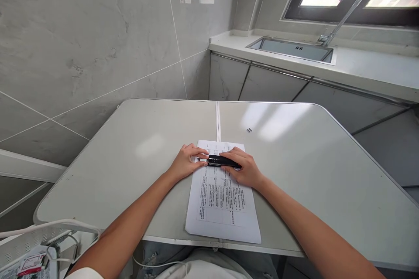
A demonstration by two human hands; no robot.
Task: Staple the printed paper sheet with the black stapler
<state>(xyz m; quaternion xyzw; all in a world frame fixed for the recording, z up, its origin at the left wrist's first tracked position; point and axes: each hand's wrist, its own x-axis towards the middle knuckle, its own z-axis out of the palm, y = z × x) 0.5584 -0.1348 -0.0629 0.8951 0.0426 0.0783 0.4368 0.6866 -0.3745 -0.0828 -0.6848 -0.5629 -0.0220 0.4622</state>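
Note:
A black stapler (216,161) lies crosswise over the upper part of a printed sheet of paper (225,222). My right hand (244,166) wraps round its right end, the fingers over the top and the thumb on the near side. At the other end, my left hand (188,163) pinches the stapler's tip between thumb and fingers. A pale, narrow part shows between those fingertips, too small to make out. Beyond the paper, small grey staple strips (249,130) lie on the white table (294,174).
The table has a seam down its middle and a tiled wall (98,30) at its left. A counter with a sink (294,49) and a faucet (352,2) runs behind at the right. A white basket (42,237) with papers and cables stands at the lower left.

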